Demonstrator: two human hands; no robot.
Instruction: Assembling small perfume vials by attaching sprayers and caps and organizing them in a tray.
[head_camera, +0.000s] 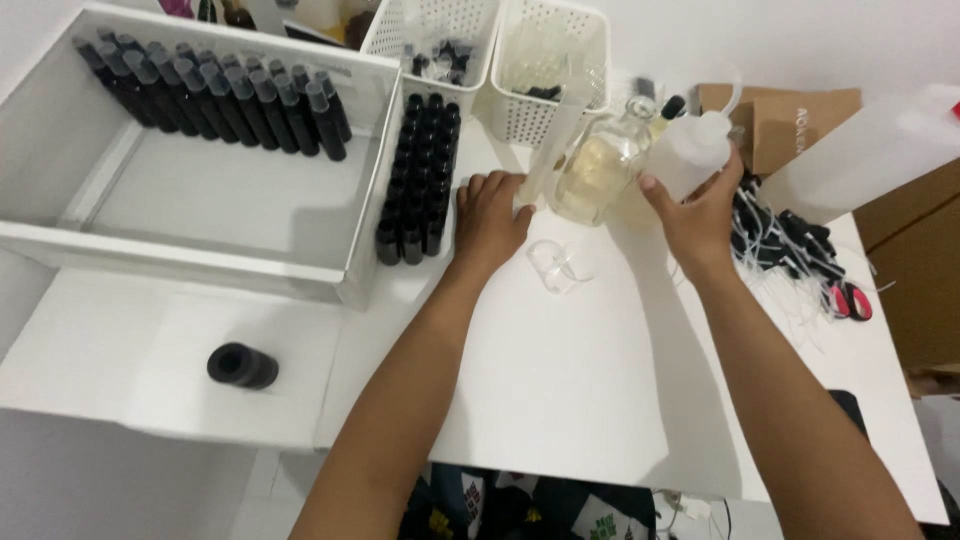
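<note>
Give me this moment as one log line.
left hand: steadying clear cylinder | right hand: tilting glass bottle | table: white

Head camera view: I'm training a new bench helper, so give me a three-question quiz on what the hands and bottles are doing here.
1. True or false: the right hand holds the white squeeze bottle.
2. What does the left hand steady? A) the clear measuring cylinder B) the red-handled scissors C) the black cap
3. Fill in: the glass bottle between the hands holds a pale ____ liquid.

Key: 1 true; 2 A; 3 yellow.
</note>
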